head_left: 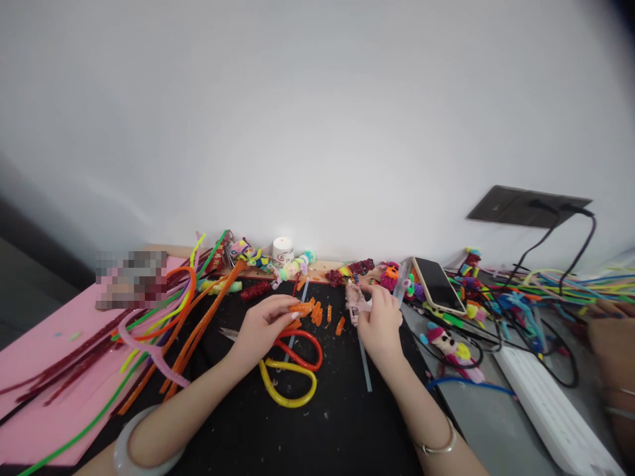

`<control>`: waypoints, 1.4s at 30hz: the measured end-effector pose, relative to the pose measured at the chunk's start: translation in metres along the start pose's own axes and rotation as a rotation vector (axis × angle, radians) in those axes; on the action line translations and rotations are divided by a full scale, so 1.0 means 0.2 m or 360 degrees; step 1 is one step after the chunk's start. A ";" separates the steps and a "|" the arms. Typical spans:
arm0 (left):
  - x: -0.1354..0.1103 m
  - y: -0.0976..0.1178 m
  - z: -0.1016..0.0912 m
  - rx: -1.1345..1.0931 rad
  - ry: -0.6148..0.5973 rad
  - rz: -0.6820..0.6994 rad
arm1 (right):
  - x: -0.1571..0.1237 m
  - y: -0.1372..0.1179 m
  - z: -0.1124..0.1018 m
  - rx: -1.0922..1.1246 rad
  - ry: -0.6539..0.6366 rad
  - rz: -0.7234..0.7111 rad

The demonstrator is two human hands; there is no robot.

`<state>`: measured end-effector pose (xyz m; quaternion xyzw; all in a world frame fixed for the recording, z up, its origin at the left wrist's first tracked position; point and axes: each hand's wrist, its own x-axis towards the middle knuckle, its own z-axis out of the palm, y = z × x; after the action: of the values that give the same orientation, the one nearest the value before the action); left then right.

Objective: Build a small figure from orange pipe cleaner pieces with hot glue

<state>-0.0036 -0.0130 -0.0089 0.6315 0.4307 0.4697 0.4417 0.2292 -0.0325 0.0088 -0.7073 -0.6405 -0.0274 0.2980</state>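
Orange fuzzy piece [301, 307] is pinched in the left hand [260, 330], just above the scissors [292, 370] lying on the black mat [297, 430]. Right of the scissors, the right hand [381, 325] grips a small pink figure [355, 299].

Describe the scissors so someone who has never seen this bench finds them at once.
Start at the black mat in the middle of the desk. Between the two forearms, just below the left hand, lie the scissors, blades hidden under that hand. Their large loop handles, one red and one yellow, are smooth and glossy, unlike the fuzzy pipe cleaners to the left.
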 end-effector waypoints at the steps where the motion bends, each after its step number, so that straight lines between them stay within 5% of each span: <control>1: 0.00 0.01 0.00 -0.0083 0.0007 -0.0064 | 0.00 0.01 0.00 -0.0116 -0.0062 0.0103; 4: 0.01 0.03 0.01 -0.0279 0.0015 -0.0242 | 0.01 0.02 -0.01 -0.0340 -0.0261 0.0250; 12: 0.01 0.03 -0.01 -0.0263 0.0163 -0.0411 | 0.04 0.08 -0.04 -0.0459 -0.0635 0.0167; 18: 0.02 0.02 -0.01 -0.0305 0.0180 -0.0376 | 0.06 0.09 -0.07 -0.0370 -0.0633 0.0123; 27: 0.02 0.03 -0.02 -0.0142 0.0185 -0.0210 | 0.05 0.06 -0.08 0.0411 -0.0152 -0.0200; 35: 0.01 0.00 -0.03 0.0153 0.0112 -0.0002 | -0.01 -0.03 -0.02 0.1005 -0.0491 -0.0110; 42: 0.00 0.00 -0.02 0.0053 0.0055 -0.0060 | -0.07 -0.09 0.01 0.1056 -0.0652 -0.0294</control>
<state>-0.0066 -0.0119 -0.0080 0.6224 0.4579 0.4648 0.4323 0.2099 -0.0429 0.0077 -0.5030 -0.7215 0.2959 0.3727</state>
